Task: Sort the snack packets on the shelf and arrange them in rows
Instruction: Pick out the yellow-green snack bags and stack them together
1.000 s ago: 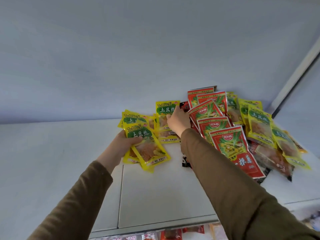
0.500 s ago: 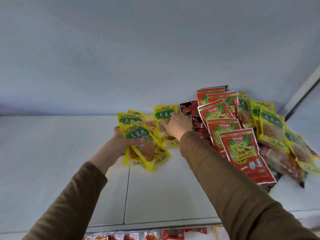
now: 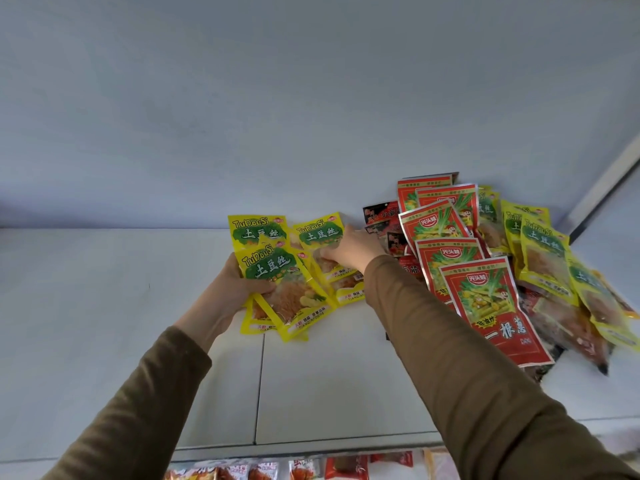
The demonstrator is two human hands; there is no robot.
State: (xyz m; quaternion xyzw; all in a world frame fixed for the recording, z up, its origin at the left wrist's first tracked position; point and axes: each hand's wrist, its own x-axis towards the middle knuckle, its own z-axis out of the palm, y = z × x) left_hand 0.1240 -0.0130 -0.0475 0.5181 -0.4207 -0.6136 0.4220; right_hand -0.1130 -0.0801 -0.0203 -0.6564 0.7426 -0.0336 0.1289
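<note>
The white shelf carries everything. Left of the red packets, the left hand grips a fanned stack of yellow packets, fingers curled round its left edge, thumb on the front. Just right of that stack, the right hand pinches another yellow packet among loose ones. Right of the red packets, more yellow packets lie heaped by the shelf's corner.

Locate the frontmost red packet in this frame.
In the head view, the frontmost red packet lies right of centre on the shelf, just right of the person's right sleeve, overlapping the red packets behind it, with yellow packets to its right.
</note>
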